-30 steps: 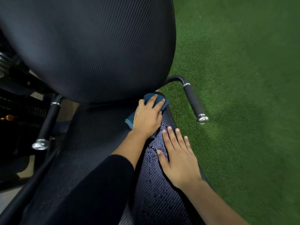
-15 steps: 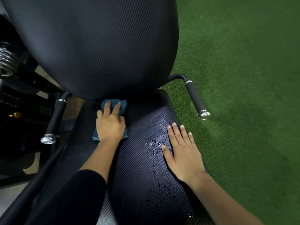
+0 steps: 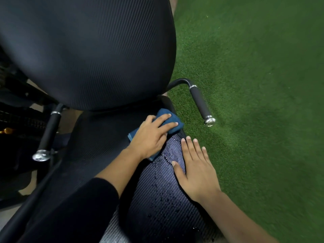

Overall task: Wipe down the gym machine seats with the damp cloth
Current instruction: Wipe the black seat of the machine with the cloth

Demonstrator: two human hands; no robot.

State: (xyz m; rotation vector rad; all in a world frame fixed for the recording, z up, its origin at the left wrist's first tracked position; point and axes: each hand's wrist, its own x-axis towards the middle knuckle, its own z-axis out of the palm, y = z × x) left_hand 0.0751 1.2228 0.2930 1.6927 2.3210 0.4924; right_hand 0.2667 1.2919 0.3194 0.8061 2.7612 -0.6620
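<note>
The person is wearing a black sleeve point(image 3: 75, 207) on the left arm. Its fabric is looking plain, smooth and matte, and its cuff is ending partway along the forearm, so the wrist and the left hand point(image 3: 152, 137) are showing bare. The right forearm point(image 3: 236, 213) is showing bare down to the bottom edge of the view. The right hand point(image 3: 196, 172) is showing bare too, with short, plain fingernails.
</note>
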